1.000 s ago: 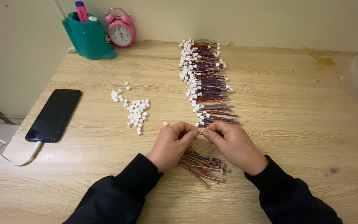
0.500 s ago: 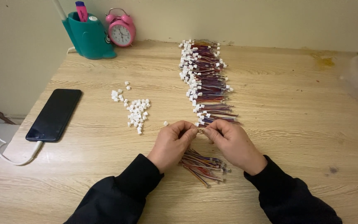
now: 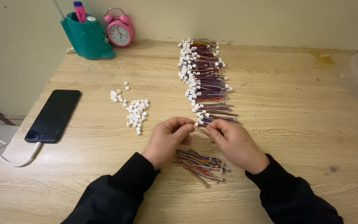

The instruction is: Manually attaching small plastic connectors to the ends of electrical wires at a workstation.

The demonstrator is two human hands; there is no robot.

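Practically nothing has shifted over the last second: left hand [image 3: 168,137] and right hand [image 3: 232,140] remain pinched together on a small white plastic connector with thin coloured wires [image 3: 198,124], near the wooden desk's [image 3: 295,124] front edge, work continuing.

A wooden table [image 3: 295,137] carries a black phone [image 3: 54,115], white connectors [image 3: 132,110], wire bundles [image 3: 201,81], loose wires [image 3: 199,162], teal holder [image 3: 87,37], pink clock [image 3: 120,32].

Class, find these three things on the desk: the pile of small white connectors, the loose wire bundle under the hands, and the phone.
White connectors [image 3: 134,113], head view, middle of the pile.
Wire bundle [image 3: 199,163], head view, centre of the loose wires.
Phone [image 3: 54,115], head view, middle of the dark screen.
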